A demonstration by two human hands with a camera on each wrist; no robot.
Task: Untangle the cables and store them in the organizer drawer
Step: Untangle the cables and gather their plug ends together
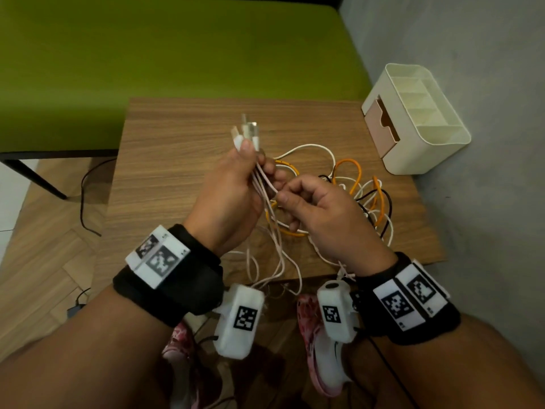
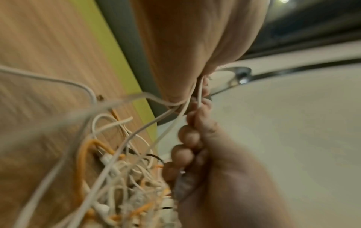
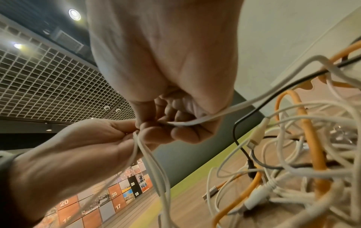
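My left hand (image 1: 253, 163) grips a bundle of white cables (image 1: 262, 184) above the table, with their USB plugs (image 1: 247, 131) sticking up past the thumb. Just beside it, my right hand (image 1: 283, 199) pinches one white strand of that bundle between thumb and curled fingers. The strands hang down to a tangle of white, orange and black cables (image 1: 356, 193) lying on the table to the right. The right wrist view shows the same pinch (image 3: 156, 123) and the tangle (image 3: 293, 154) close up. The cream organizer (image 1: 436, 137) has a pink drawer (image 1: 380, 125) that juts out a little.
The small wooden table (image 1: 177, 160) has bare wood on its left half. A green bench (image 1: 147, 54) runs behind it and a grey wall (image 1: 486, 84) closes the right side. The organizer stands at the table's far right corner. A black cord (image 1: 84, 196) lies on the floor at the left.
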